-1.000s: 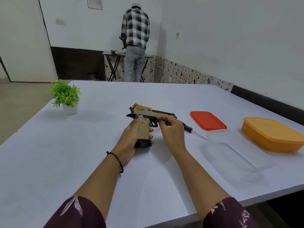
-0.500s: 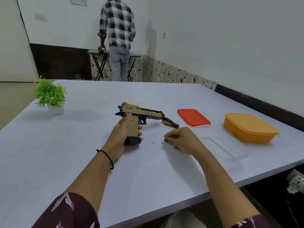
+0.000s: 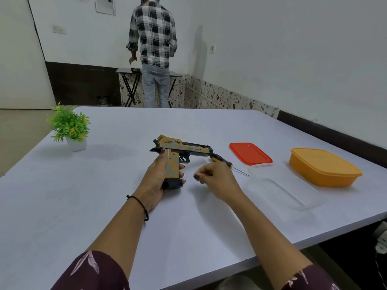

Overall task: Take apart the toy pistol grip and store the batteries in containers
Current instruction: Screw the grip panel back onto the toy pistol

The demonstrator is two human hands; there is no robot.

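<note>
A yellow and black toy pistol [image 3: 185, 147] stands on its grip near the middle of the white table [image 3: 104, 195], barrel pointing right. My left hand [image 3: 155, 183] is wrapped around the grip from the left. My right hand [image 3: 217, 181] hovers just right of the grip, apart from it, with its fingers curled and pinched; nothing shows between them. A screwdriver [image 3: 222, 160] with a black and yellow handle lies on the table behind my right hand, untouched. An open clear plastic container [image 3: 259, 166] sits to the right.
A red lid [image 3: 249, 152] lies behind the clear container. A closed orange container [image 3: 322, 168] stands at the far right. A small potted plant [image 3: 70, 126] is at the back left. A person in a checked shirt [image 3: 155, 38] stands at a far folding table, back turned.
My right hand left the trigger area, dropped toward the table on the right, and has now come back up toward the grip. My left hand kept hold of the pistol.
</note>
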